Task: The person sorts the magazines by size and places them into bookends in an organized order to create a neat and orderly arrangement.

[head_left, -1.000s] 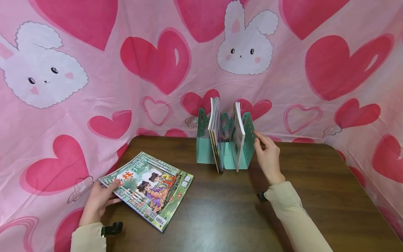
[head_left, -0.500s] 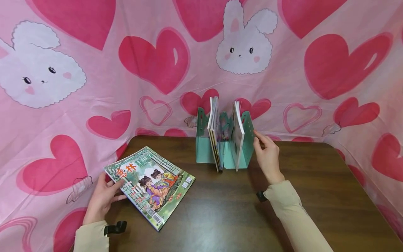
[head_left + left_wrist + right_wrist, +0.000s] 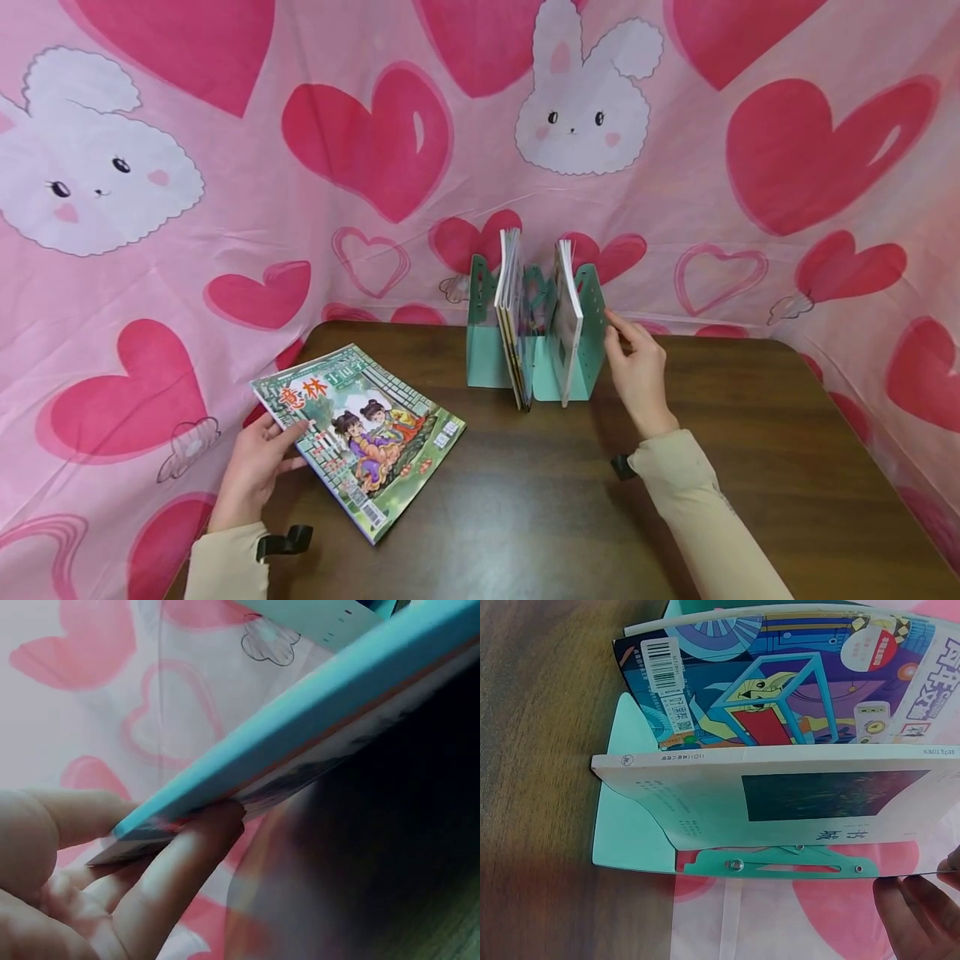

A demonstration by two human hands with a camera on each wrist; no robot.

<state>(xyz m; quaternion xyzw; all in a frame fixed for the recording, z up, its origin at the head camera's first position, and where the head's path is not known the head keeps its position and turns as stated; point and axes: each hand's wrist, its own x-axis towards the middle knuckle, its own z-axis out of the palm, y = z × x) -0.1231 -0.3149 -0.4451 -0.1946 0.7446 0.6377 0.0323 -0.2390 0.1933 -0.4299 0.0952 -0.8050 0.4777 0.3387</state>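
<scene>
My left hand (image 3: pixel 258 467) grips a magazine (image 3: pixel 367 442) by its left edge, thumb on the illustrated cover and fingers beneath. The magazine is tilted over the table, its blue spine (image 3: pixel 292 727) showing in the left wrist view. At the back stands a mint-green magazine rack (image 3: pixel 489 358). My right hand (image 3: pixel 637 371) holds the edge of the rack's right side panel, its fingertips (image 3: pixel 889 889) against the outer face. A white-spined magazine (image 3: pixel 780 795) stands in the right compartment. Several thin magazines (image 3: pixel 512 317) stand further left, the outermost with a colourful cover (image 3: pixel 780 682).
The dark wooden table (image 3: pixel 540 500) reaches back to a pink curtain (image 3: pixel 480 183) with hearts and rabbits, which also hangs close at both sides. Black camera straps (image 3: pixel 285 542) sit on the wrists.
My left hand has moved slightly right and carried the magazine along, turning it a little clockwise. My right hand and the rack have stayed put.
</scene>
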